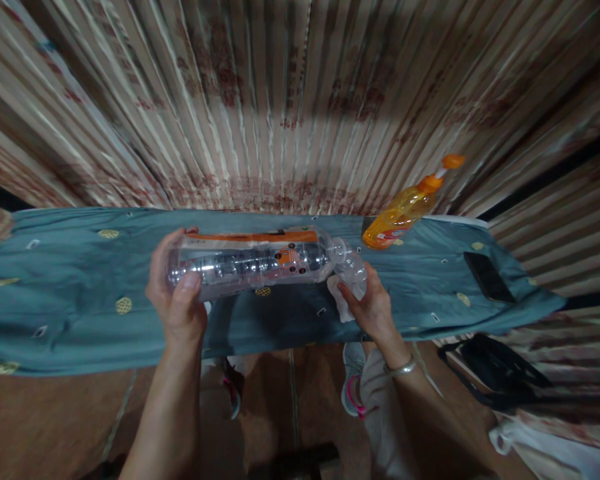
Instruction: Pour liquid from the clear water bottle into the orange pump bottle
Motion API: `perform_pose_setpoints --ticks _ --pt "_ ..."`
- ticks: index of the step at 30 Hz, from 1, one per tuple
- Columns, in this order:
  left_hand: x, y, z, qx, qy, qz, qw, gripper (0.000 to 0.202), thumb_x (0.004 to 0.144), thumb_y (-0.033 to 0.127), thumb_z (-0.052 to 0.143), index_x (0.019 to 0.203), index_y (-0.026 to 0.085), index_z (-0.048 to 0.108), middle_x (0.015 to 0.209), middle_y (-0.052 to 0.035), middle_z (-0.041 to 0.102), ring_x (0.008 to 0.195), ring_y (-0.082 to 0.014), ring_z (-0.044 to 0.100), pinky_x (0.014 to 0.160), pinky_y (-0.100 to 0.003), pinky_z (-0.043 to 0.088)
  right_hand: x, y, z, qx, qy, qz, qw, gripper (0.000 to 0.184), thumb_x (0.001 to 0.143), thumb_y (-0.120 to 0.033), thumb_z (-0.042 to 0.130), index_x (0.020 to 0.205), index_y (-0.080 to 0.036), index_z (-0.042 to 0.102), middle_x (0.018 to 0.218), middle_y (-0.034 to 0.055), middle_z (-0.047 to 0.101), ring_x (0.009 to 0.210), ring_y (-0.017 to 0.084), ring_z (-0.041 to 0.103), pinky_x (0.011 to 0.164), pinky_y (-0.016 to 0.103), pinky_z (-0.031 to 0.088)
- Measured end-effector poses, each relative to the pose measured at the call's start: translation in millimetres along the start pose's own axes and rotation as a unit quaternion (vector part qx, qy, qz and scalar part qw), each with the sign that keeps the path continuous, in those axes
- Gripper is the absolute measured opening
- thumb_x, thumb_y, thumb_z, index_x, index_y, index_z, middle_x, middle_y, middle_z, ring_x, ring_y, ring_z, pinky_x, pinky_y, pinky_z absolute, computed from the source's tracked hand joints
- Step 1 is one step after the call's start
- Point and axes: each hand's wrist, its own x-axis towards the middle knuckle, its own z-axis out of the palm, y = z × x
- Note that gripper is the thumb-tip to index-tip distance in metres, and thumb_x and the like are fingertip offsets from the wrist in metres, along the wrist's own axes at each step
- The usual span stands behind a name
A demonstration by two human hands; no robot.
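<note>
I hold a clear plastic bottle (260,261) with an orange label sideways above a narrow board covered in teal cloth (80,293). My left hand (176,293) is wrapped round the bottle's base end. My right hand (367,303) is closed at the bottle's neck end, pinching a white cloth or tissue (341,301) against the neck and cap. The bottle looks empty.
An orange pump bottle of liquid (405,212) stands at the board's far right, and a dark phone (489,276) lies near the right end. A striped curtain hangs behind. A black bag (495,373) sits on the floor at right, and my shoes (353,387) show below.
</note>
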Motion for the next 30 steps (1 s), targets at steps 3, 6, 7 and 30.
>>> perform_pose_setpoints --ticks 3,6,7,30 --pt "0.3 0.7 0.5 -0.057 0.016 -0.032 0.998 0.062 0.068 0.051 0.070 0.125 0.027 0.072 0.122 -0.0062 0.074 0.113 -0.0338 0.067 0.095 -0.050 0.051 0.2 -0.7 -0.7 0.004 -0.002 -0.004 1.000 0.059 0.091 -0.056 0.061 0.135 -0.017 0.054 0.122 0.0175 0.074 0.109 0.032 0.073 0.090 0.047 0.062" --pt "0.8 1.4 1.2 -0.066 0.015 -0.037 0.997 0.063 0.066 0.053 0.072 0.124 0.027 0.072 0.122 -0.0062 0.074 0.114 -0.0339 0.067 0.097 -0.051 0.050 0.2 -0.5 -0.8 0.009 -0.003 -0.005 1.000 0.060 0.091 -0.055 0.062 0.136 -0.017 0.053 0.123 0.0177 0.073 0.110 0.032 0.073 0.091 0.047 0.062" --pt "1.0 1.6 1.4 -0.067 0.013 -0.037 0.997 0.064 0.066 0.053 0.072 0.124 0.027 0.072 0.123 -0.0063 0.074 0.114 -0.0338 0.067 0.098 -0.051 0.050 0.2 -0.3 -0.8 0.009 -0.003 -0.004 1.000 0.060 0.091 -0.054 0.062 0.136 -0.017 0.053 0.124 0.0176 0.073 0.110 0.032 0.073 0.091 0.047 0.061" --pt "1.8 3.8 1.8 -0.069 0.005 -0.019 0.997 0.065 0.066 0.053 0.074 0.125 0.028 0.072 0.124 -0.0055 0.074 0.113 -0.0324 0.066 0.096 -0.047 0.050 0.3 -0.6 -1.1 -0.002 -0.005 0.007 1.000 0.064 0.091 -0.061 0.060 0.137 -0.017 0.054 0.123 0.0176 0.074 0.110 0.032 0.073 0.091 0.047 0.061"
